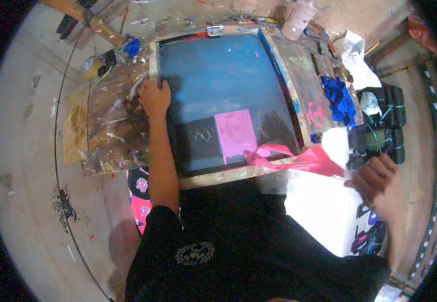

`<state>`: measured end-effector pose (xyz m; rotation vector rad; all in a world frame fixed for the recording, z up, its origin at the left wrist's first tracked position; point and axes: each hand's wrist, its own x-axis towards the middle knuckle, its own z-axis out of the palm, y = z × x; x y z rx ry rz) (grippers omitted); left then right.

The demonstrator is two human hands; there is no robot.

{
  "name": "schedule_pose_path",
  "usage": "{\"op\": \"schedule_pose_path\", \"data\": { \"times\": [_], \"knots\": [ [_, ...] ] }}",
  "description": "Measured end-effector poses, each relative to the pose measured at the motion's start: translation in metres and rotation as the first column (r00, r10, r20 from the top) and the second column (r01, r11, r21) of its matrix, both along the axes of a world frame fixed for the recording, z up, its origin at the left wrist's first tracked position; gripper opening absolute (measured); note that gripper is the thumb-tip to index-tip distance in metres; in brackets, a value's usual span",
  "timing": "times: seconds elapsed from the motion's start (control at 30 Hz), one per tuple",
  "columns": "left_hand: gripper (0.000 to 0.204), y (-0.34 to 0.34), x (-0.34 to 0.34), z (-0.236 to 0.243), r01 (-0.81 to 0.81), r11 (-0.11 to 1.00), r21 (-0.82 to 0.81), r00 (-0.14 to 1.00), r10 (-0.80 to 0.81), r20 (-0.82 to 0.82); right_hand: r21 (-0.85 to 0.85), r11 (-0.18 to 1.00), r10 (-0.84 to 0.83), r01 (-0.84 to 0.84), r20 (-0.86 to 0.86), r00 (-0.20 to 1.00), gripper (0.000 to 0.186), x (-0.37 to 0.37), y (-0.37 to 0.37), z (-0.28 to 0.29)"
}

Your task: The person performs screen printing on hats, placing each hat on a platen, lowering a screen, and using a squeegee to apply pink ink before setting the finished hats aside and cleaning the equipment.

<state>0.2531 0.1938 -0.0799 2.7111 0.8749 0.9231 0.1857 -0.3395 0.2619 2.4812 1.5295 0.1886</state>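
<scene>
A screen printing frame (pixel 218 179) with wooden sides and a blue mesh lies on the paint-stained table. My left hand (pixel 156 99) is closed over the frame's left side, fingers curled around the wood. On the mesh near its front edge is a pink rectangular patch (pixel 236 133), with dark printed shapes on both sides. From there a strip of pink plastic (pixel 309 160) stretches right, over the frame's front corner. Its far end comes close to my right hand (pixel 374 182), which is raised and slightly blurred with fingers curled in. What those fingers hold is unclear.
A metal hinge clamp (pixel 215 31) sits at the frame's back edge. Crumpled blue cloth (pixel 339 100), white paper (pixel 360 60) and a stained container (pixel 299 20) lie along the right and back. Black bundles (pixel 383 116) stand beyond the table. Printed pieces (pixel 142 185) hang at the front left.
</scene>
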Motion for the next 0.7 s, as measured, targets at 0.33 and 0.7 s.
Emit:
{"op": "schedule_pose_path", "data": {
  "times": [0.33, 0.7],
  "knots": [
    [0.051, -0.019, 0.006, 0.026, 0.003, 0.988, -0.155, 0.999, -0.009, -0.042, -0.17, 0.911, -0.348, 0.375, 0.169, 0.922, 0.024, -0.036, -0.181, 0.066],
    [0.06, 0.015, -0.003, 0.015, -0.073, 0.982, -0.172, 0.971, 0.031, -0.237, 0.262, 0.253, -0.678, 0.931, -0.639, 0.364, 0.026, 0.006, -0.378, -0.104]
  ]
}}
